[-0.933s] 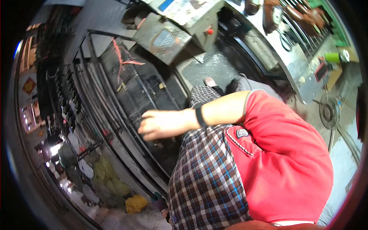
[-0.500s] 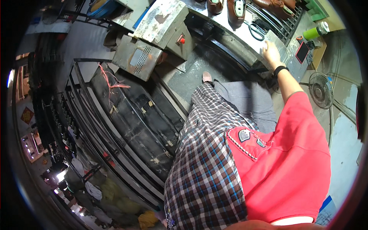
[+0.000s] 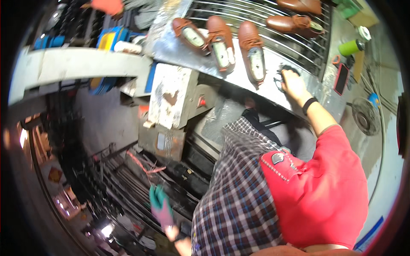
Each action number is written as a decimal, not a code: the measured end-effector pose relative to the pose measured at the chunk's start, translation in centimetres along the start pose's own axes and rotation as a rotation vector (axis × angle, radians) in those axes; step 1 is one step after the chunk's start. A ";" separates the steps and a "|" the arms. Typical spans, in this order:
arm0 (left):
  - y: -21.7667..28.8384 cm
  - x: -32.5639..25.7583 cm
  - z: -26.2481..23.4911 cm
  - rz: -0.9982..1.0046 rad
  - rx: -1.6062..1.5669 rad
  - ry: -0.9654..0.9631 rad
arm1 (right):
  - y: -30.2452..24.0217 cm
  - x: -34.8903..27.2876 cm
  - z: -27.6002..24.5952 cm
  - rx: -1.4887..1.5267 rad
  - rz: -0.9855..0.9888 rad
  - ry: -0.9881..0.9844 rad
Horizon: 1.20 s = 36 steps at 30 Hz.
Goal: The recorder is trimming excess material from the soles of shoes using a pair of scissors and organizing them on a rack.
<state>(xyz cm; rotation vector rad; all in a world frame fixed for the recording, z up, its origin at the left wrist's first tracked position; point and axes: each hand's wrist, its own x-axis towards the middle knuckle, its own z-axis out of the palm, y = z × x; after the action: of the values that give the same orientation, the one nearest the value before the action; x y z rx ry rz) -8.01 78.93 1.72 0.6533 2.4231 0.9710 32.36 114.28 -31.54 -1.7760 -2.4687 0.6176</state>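
Observation:
On the bright worktop (image 3: 273, 96), my bare right hand (image 3: 293, 84) has its fingers bent onto a pair of black-handled scissors (image 3: 289, 68), partly covered by the fingers. My left hand (image 3: 160, 210) wears a pink glove with green fingers and hangs low beside the checked apron (image 3: 239, 183). Its fingers are stretched out, somewhat blurred, with nothing seen in them. Just left of the scissors, three brown lace-up shoes lie along the worktop: a left one (image 3: 190, 35), a middle one (image 3: 221, 42) and a right one (image 3: 252, 51).
More brown shoes (image 3: 294, 24) rest on a metal bar rack (image 3: 239, 12). At the right are a phone (image 3: 341, 79), a green bottle (image 3: 351, 48) and a fan (image 3: 365, 116). A metal box with a red switch (image 3: 202, 101) stands under the bench's left part.
My right hand has reached the scissors from the worktop's near edge. My gloved left hand has come up into view at the lower left. The view has shifted, showing more shoes.

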 end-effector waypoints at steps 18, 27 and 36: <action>11.7 13.4 50.9 0.412 0.263 -0.577 | -3.3 -10.1 -1.9 0.649 0.489 -0.008; 9.6 14.4 42.5 0.167 -0.246 -0.935 | -4.3 -6.3 -1.4 1.280 0.689 0.183; 4.0 8.0 47.1 0.671 0.030 -0.759 | -6.6 2.8 -1.9 0.961 0.558 0.361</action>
<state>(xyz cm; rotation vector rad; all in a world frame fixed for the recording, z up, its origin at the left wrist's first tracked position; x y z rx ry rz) 13.07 110.17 -27.91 1.5700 1.5574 0.7108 25.89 115.63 -28.13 -1.8367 -1.0809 1.1209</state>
